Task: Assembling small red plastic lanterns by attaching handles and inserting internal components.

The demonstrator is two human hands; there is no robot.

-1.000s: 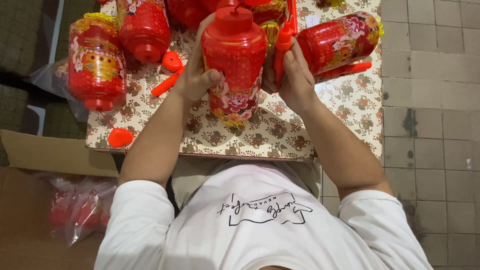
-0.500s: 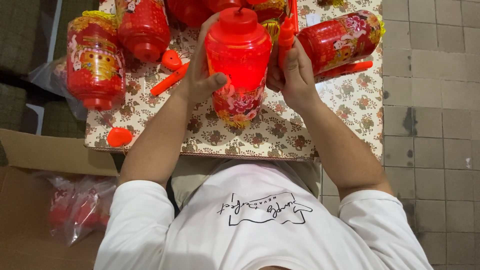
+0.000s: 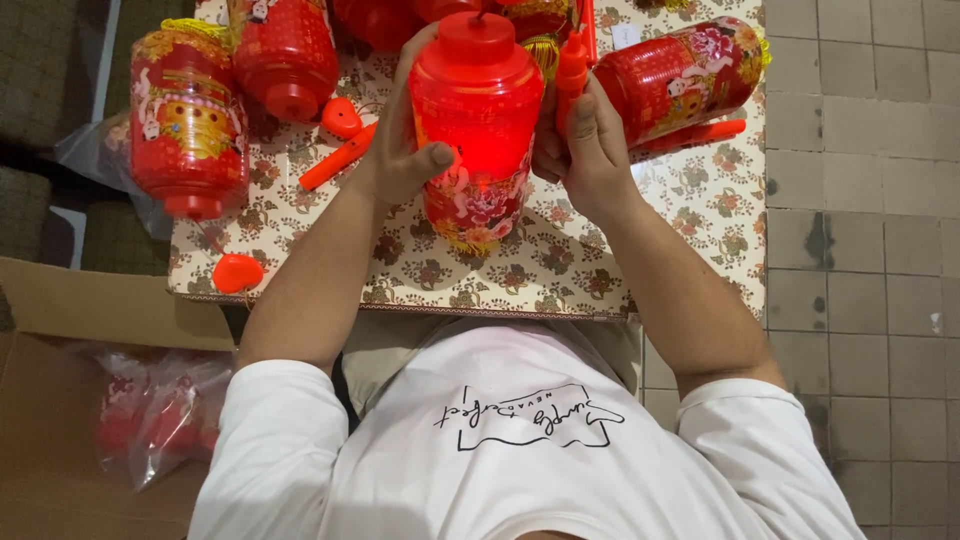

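Head view, left hand (image 3: pixel 400 155) grip clasping red lantern (image 3: pixel 478 120) side, right hand (image 3: pixel 585 150) grip clenched on orange stick (image 3: pixel 572 65), above floral counter (image 3: pixel 540 265).

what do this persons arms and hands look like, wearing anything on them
Both hands, the left hand and the right hand, are bare: no gloves, and no ring, watch or bracelet shows. The forearms are bare too. The short white sleeves of a white t-shirt with a black handwritten-style print on the chest end above the elbows. Fingernails look short and unpainted.
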